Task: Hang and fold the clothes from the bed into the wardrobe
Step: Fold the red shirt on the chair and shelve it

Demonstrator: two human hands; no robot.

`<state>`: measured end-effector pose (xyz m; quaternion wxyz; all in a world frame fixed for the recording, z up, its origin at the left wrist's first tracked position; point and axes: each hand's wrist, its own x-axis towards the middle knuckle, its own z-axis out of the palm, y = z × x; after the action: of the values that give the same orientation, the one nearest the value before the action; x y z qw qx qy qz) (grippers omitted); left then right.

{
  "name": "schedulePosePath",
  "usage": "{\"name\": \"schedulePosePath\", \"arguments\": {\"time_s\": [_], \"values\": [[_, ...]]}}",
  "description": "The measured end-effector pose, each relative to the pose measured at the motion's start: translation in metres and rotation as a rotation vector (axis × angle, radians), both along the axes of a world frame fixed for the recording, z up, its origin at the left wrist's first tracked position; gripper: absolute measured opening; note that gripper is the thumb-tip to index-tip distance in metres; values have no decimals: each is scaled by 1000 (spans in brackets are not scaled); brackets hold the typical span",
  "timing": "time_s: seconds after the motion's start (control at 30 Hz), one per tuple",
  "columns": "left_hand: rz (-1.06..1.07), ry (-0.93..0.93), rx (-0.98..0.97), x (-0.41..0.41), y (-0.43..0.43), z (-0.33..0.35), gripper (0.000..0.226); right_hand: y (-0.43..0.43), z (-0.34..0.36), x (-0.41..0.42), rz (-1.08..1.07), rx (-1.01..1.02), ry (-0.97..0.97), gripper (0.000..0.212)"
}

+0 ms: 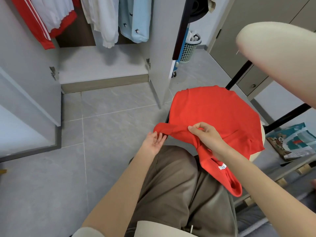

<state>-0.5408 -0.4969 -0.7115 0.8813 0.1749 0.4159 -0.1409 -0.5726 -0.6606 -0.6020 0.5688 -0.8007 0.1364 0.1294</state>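
Grey tiled floor (111,117) meets the open wardrobe (102,65) at eleven o'clock. Folding step: right hand (206,134) pinches the red cotton T-shirt (213,108) by its sleeve, left hand (153,142) lies beneath, fingers (160,136) spread. Next, probably fold the sleeve inward.

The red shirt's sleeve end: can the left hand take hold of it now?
Probably yes. The left hand lies open at the sleeve end, fingertips touching it, nothing between; the right hand pinches the sleeve further along.

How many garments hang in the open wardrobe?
4: a red striped jacket far left, a white red-trimmed top beside it, a white shirt centre, a light blue garment right. More may be hidden above the frame.
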Motion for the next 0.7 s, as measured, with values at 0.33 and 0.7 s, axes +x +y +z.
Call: {"name": "schedulePosePath", "arguments": {"time_s": [0.33,0.7], "values": [[-361,71,126,-18,11,-22,32,12,-4,-12,261,-162,-19,7],[-574,-53,406,5,-8,-55,40,5,-1,-6,249,-110,50,15]]}}
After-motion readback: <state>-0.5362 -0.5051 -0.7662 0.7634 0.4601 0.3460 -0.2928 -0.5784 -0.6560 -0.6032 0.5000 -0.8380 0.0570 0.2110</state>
